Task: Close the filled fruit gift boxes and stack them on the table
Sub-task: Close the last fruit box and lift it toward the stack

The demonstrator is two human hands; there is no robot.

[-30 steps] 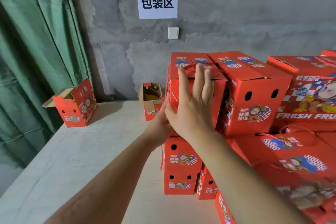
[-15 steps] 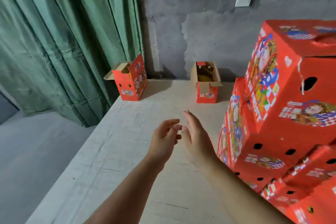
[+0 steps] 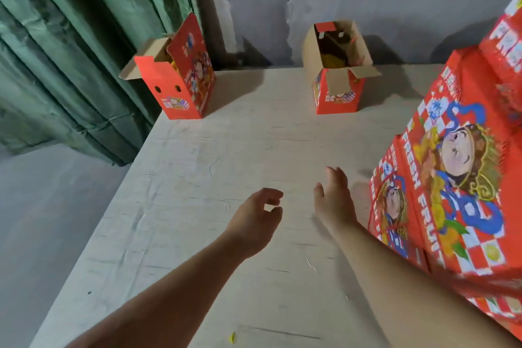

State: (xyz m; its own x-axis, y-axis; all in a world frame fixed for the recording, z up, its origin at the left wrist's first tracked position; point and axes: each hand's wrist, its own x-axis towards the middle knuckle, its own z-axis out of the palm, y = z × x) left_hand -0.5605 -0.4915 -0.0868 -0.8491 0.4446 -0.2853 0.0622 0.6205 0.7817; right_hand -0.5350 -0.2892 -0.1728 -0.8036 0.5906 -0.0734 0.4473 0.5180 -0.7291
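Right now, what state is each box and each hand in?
Left box by the curtain: upright, top flaps open.
Middle box by the wall: upright, flaps open, yellow contents showing.
Stacked boxes at right: closed, piled up.
Left hand: over the table, fingers loosely curled, holding nothing.
Right hand: fingers extended, holding nothing.

On the counter (image 3: 197, 167), two open boxes stand at eleven (image 3: 180, 79) and twelve o'clock (image 3: 337, 85); stacked boxes (image 3: 457, 178) at three.
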